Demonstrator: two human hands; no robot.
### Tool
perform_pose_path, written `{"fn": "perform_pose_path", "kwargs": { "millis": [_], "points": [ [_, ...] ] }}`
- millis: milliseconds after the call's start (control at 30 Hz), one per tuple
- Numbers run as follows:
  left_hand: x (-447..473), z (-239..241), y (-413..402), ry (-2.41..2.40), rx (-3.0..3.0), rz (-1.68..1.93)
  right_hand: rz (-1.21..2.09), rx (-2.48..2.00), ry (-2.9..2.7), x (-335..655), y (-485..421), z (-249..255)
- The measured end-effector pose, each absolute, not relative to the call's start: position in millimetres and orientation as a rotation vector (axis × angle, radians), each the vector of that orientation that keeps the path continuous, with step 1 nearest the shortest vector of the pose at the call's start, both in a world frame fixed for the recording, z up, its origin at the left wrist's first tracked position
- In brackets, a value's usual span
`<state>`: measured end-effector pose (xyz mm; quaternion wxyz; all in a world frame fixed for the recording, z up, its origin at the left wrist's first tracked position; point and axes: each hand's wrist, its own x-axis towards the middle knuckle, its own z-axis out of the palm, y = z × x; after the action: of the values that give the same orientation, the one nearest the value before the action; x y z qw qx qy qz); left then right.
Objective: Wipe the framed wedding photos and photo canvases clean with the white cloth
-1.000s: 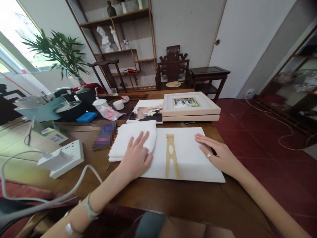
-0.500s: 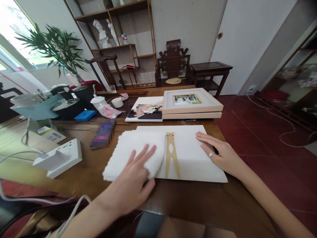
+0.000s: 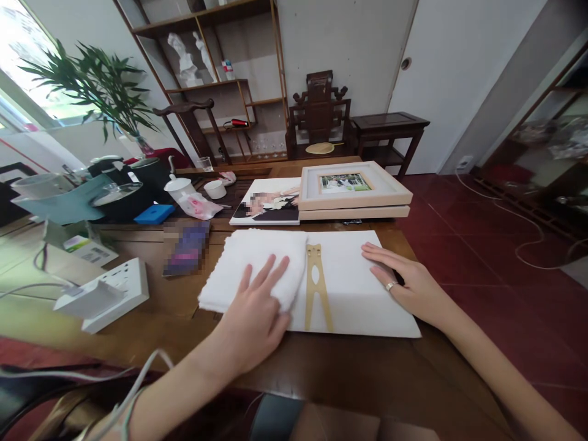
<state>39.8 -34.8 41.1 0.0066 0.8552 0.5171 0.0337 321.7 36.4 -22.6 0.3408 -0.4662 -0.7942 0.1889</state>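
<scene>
A white fluffy cloth [image 3: 243, 257] lies folded over the left part of a white flat board [image 3: 358, 306]. My left hand [image 3: 257, 318] rests on the cloth with its fingers spread, pressing down without gripping it. A gold-coloured A-shaped stand leg [image 3: 316, 275] lies flat on the middle of the board, just right of the cloth's edge. On the board's right side sits my right hand [image 3: 408, 282], its fingers stretched out flat and a ring on one of them. The board's left part is hidden under the cloth.
Behind the board are two stacked pale wooden picture frames [image 3: 356, 199] and a photo print [image 3: 264, 202]. To the left stand a white power strip [image 3: 114, 294] with cables, a blurred purple item [image 3: 186, 248], a blue block [image 3: 154, 213] and a white teapot [image 3: 180, 187].
The cloth has slid slightly away from me over the board, and my left hand has moved with it. My right hand stays in place on the board.
</scene>
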Motion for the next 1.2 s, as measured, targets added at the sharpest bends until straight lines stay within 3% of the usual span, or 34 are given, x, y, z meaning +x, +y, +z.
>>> {"fn": "perform_pose_path", "kwargs": {
  "millis": [233, 633, 1000, 1200],
  "points": [
    [46, 23, -81, 1.568, 2.682, 0.337, 0.488, -1.218, -2.066, 321, 35, -21],
    [47, 39, -10, 1.76, 2.54, 0.128, 0.485, -1.218, -2.092, 321, 36, -21],
    [60, 31, -89, 1.559, 2.652, 0.263, 0.481, -1.237, -2.093, 322, 36, -23],
    [49, 43, -40, 1.69, 2.558, -0.021, 0.47, -1.242, -2.108, 322, 37, -23]
  ]
}}
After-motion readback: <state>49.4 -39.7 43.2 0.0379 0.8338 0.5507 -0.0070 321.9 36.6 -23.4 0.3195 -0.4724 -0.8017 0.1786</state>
